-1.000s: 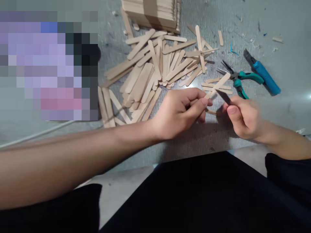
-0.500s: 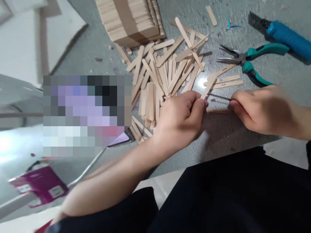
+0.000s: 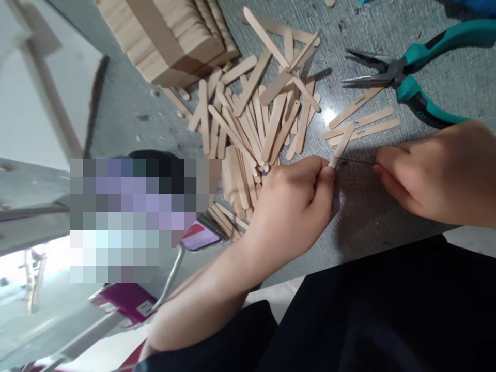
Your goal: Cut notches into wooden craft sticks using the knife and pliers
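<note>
My left hand (image 3: 294, 206) is closed, pinching a wooden craft stick (image 3: 343, 140) between thumb and forefinger, its free end pointing up and to the right. A thin dark wire (image 3: 357, 161) stretches from the stick across to my right hand (image 3: 430, 173), whose thumb and forefinger pinch its other end. How the wire meets the stick is too small to make out. Just beyond the held stick lie a few loose craft sticks with small marks or slits (image 3: 377, 127). Long-nose pliers (image 3: 399, 72) with teal handles lie open above my right hand.
Left of the pliers spreads a heap of loose craft sticks (image 3: 248, 116), with several crossed sticks (image 3: 289, 70) joined on top. A banded stack of sticks (image 3: 163, 41) stands behind. A phone (image 3: 203, 235) lies by my left forearm. A blue-handled tool (image 3: 475, 8) shows at the top right.
The view has shifted, bringing the pliers and hands closer. Both hands keep their pinches. The wire, seen before as two dark lines, now looks like one thin line.
</note>
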Demonstrator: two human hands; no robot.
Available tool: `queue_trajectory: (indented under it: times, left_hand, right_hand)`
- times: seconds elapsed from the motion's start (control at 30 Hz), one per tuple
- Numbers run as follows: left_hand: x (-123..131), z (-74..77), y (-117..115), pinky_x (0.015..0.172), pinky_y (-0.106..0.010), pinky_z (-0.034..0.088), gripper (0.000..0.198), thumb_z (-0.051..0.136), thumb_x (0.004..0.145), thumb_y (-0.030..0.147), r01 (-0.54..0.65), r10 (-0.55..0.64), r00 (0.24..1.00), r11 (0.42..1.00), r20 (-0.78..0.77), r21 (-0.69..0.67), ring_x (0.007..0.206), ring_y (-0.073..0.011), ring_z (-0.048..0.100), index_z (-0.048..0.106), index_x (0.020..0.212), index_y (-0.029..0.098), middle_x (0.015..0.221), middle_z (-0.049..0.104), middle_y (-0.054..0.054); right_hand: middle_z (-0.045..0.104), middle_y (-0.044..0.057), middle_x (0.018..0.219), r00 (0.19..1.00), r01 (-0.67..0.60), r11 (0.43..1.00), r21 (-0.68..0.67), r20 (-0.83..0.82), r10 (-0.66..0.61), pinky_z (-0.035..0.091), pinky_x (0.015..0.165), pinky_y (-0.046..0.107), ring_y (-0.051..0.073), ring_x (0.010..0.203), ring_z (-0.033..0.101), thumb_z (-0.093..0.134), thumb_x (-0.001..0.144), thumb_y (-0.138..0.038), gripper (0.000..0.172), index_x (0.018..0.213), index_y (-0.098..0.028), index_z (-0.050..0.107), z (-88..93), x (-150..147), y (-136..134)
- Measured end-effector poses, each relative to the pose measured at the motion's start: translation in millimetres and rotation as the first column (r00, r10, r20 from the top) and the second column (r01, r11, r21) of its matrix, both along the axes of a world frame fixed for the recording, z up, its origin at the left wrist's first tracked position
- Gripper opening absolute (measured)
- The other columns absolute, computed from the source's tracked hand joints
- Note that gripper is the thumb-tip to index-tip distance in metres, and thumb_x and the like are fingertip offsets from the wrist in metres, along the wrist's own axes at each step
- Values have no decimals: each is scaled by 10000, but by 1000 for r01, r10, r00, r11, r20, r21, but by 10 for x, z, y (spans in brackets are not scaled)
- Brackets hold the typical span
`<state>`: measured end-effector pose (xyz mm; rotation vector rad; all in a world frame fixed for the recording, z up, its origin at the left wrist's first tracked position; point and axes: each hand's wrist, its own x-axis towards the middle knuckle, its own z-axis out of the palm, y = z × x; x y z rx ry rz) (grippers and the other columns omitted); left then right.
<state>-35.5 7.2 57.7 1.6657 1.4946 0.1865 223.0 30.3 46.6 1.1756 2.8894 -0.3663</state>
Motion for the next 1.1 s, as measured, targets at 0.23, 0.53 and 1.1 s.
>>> queue_trajectory:
  times: [0.23,0.53,1.1]
  left_hand:
    - [3,-15,-9,657,-364,481,419,553,1131,268,-23,23,1000,1000,2,-15,631,-188,626,642,721,252,675,713,-22]
    - [-38,-168,-60,637,-362,508,373,626,1096,299,-60,59,998,997,22,39,632,-214,631,611,725,269,643,675,-21]
    - [31,-30,-29,690,-347,492,338,542,1102,299,-67,65,996,998,-65,-21,671,-199,655,680,800,238,693,718,-26]
  right_hand:
    - [490,7,504,1000,20,998,-65,5,-20,103,606,363,141,500,251,569,1039,-325,307,743,-242,562,-2,7,21]
    - [394,-10,496,994,65,986,-155,-82,-79,124,666,395,117,507,191,520,1115,-420,416,741,-239,502,-59,16,23]
    - [453,27,539,975,123,974,-191,204,-83,234,685,407,159,549,308,284,1155,-570,646,833,-248,742,5,-62,16]
